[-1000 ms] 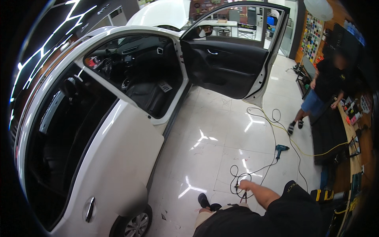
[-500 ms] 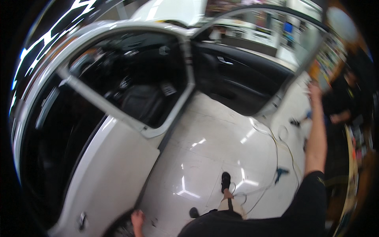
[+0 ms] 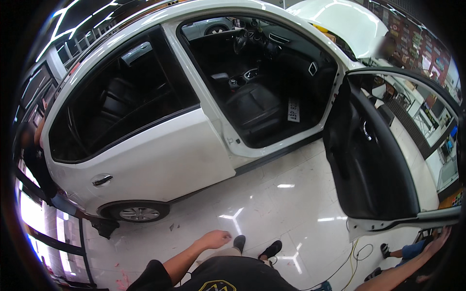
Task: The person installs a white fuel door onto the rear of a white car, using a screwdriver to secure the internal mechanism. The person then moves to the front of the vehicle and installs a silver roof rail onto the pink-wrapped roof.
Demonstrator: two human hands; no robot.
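A white car stands in front of me with its front door swung out to the right, the black inner panel facing the car. My right hand is at the outer side of this door, near its edge at the lower right. Its fingers look stretched out against the door; the contact is partly hidden. My left hand hangs in front of my body with loose, slightly bent fingers and nothing visible in it. Through the doorway a black seat shows, with a white plate lying near it.
The rear door is closed above the rear wheel. A person stands at the car's rear, another person's leg shows beyond the open door. Cables and a teal tool lie on the glossy floor.
My view has turned left, so the car sits further right in it. My left hand has come from near the rear wheel's outline to in front of my body. The right stays at the door.
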